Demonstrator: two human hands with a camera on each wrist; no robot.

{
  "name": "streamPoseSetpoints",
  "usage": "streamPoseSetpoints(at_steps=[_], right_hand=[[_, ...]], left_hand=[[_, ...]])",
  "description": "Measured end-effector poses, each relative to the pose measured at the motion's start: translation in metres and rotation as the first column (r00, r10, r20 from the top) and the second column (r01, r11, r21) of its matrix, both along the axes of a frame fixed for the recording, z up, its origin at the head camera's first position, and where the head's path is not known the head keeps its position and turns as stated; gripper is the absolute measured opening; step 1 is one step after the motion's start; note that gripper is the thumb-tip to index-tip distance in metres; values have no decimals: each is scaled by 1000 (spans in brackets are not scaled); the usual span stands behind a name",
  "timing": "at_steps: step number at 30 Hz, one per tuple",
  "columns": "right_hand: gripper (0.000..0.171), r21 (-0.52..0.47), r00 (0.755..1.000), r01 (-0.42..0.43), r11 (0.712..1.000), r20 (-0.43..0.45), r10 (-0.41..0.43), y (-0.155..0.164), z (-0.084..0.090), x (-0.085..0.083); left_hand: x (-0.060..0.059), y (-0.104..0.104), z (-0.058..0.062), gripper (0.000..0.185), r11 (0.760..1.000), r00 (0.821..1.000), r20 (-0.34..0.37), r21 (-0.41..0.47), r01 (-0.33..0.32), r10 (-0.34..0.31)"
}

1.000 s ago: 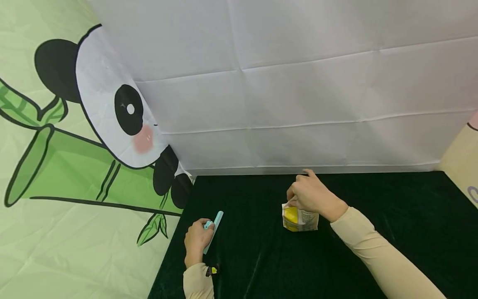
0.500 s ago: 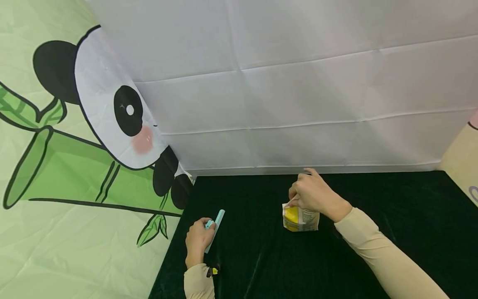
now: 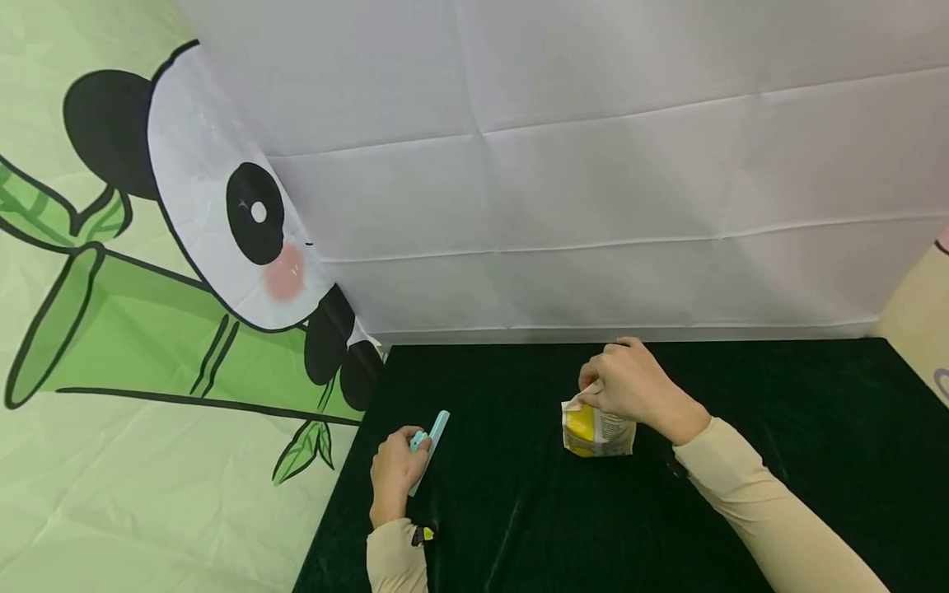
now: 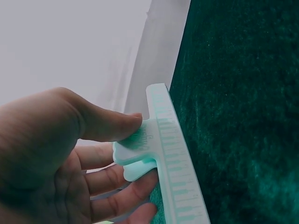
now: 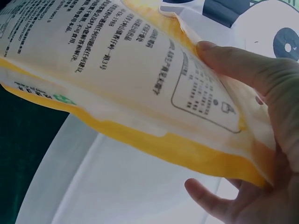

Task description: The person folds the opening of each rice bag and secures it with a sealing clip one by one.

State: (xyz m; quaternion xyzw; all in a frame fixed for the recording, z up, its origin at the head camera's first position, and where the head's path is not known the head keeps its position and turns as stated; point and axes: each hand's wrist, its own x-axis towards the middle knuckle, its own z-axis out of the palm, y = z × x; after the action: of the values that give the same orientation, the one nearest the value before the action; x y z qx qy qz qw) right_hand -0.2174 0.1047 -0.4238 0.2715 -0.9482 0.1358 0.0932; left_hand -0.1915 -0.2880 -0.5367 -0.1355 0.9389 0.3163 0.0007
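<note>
My left hand [image 3: 395,471] pinches a long mint-green clip [image 3: 436,441] at the left of the table. In the left wrist view, the thumb presses one handle tab of the clip [image 4: 173,154] and fingers lie behind the other; piano-key marks run along its bar. Further right, my right hand [image 3: 639,391] holds a white and yellow packet [image 3: 596,432] by its top edge. The right wrist view shows printed text across the packet [image 5: 117,70], with the thumb over its edge and one finger extended away from it below.
Dark green velvety cloth [image 3: 511,461] covers the table. A pale wall sheet [image 3: 593,206] rises behind its far edge, and a panda-print sheet [image 3: 193,247] hangs on the left. A small black device [image 3: 423,535] sits at the left wrist.
My right hand has shifted slightly right while gripping the packet, which stays nearly in place. My left hand and the clip have moved a little right and away. The head view has shifted slightly.
</note>
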Motion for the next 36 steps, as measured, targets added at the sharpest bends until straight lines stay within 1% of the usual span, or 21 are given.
streamPoseSetpoints(at_steps=[9, 13, 19, 28, 36], right_hand=[[12, -70, 999, -4, 998, 41, 7, 6, -1, 0], [11, -84, 998, -10, 996, 65, 15, 7, 0, 0], [10, -94, 997, -8, 996, 72, 15, 9, 0, 0], [11, -115, 996, -15, 993, 81, 24, 11, 0, -1], [8, -116, 996, -10, 993, 86, 20, 11, 1, 3]], left_hand=[[-1, 2, 1, 36, 1000, 1000, -4, 0, 11, -11], [-1, 3, 3, 35, 1000, 999, -27, 16, 19, -18], [-1, 7, 7, 34, 998, 998, -63, 58, 28, -24], [1, 8, 10, 33, 997, 995, -100, 72, 37, -29], [0, 8, 10, 31, 998, 988, -153, 69, 11, 0]])
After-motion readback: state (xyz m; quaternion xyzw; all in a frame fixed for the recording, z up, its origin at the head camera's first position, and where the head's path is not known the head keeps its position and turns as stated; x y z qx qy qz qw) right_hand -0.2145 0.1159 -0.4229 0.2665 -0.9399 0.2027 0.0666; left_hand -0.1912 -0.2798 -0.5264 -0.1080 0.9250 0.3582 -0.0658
